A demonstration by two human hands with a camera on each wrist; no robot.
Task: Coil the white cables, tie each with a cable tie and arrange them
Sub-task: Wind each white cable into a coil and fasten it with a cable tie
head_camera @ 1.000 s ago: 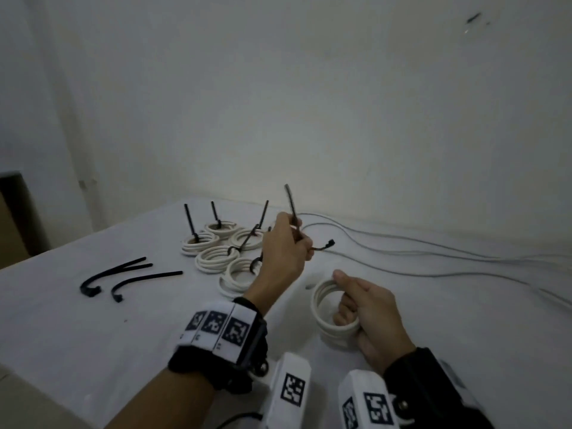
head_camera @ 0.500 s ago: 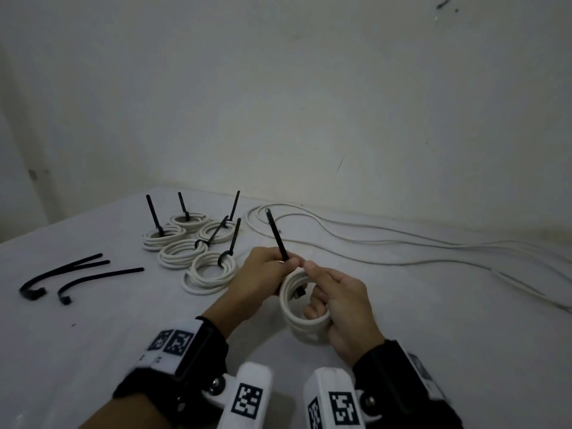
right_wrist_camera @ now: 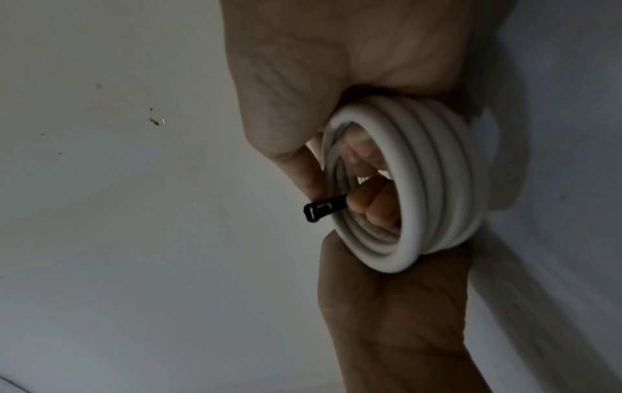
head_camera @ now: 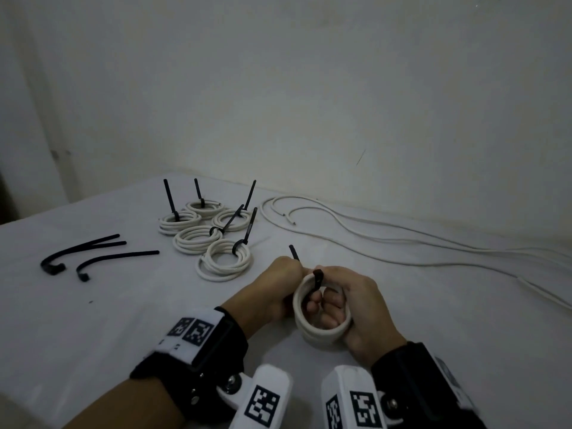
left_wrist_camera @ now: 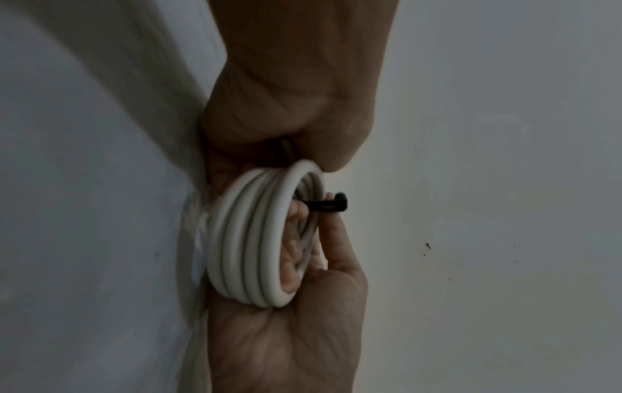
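Note:
Near the front of the table, my right hand holds a white cable coil upright, with its fingers curled through the middle. A black cable tie runs through the coil, and its head sticks out by my right thumb. My left hand presses against the coil's left side and grips the tie's tail, which points up out of the fist. In the right wrist view the coil shows several turns, with the tie head to its left.
Several tied coils, with black tie tails standing up, are grouped at the back left. Three loose black cable ties lie at the far left. Long uncoiled white cables trail off to the right along the wall.
My left hand came down from holding the tie in the air and met my right hand at the coil. The tie now passes through the coil, and less tail shows.

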